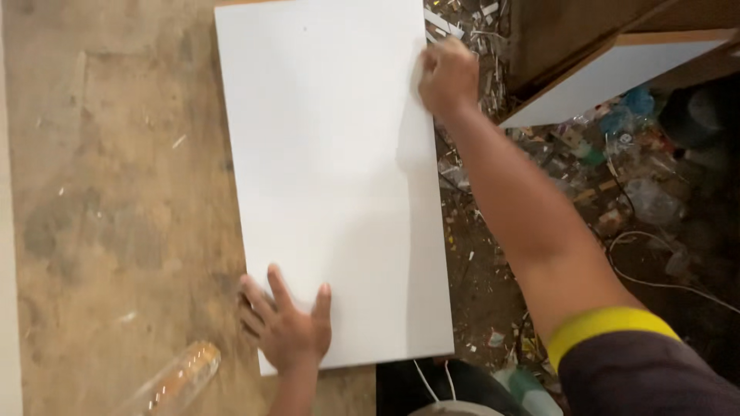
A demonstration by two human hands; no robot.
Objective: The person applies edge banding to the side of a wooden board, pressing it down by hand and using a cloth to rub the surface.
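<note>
A large white rectangular board (331, 177) lies on a worn wooden worktop (116, 200), its right part overhanging the edge. My left hand (284, 327) rests flat on the board's near left corner, fingers spread. My right hand (447, 77) grips the board's right edge near the far end, fingers curled over it. My right arm reaches across in a dark sleeve with a yellow cuff (605, 327).
A clear plastic bottle (177, 381) lies on the worktop near my left hand. Right of the board, the floor is littered with scraps, plastic wrappers (617, 154) and a white cable (655, 277). Another white-faced panel (609, 77) leans at the upper right.
</note>
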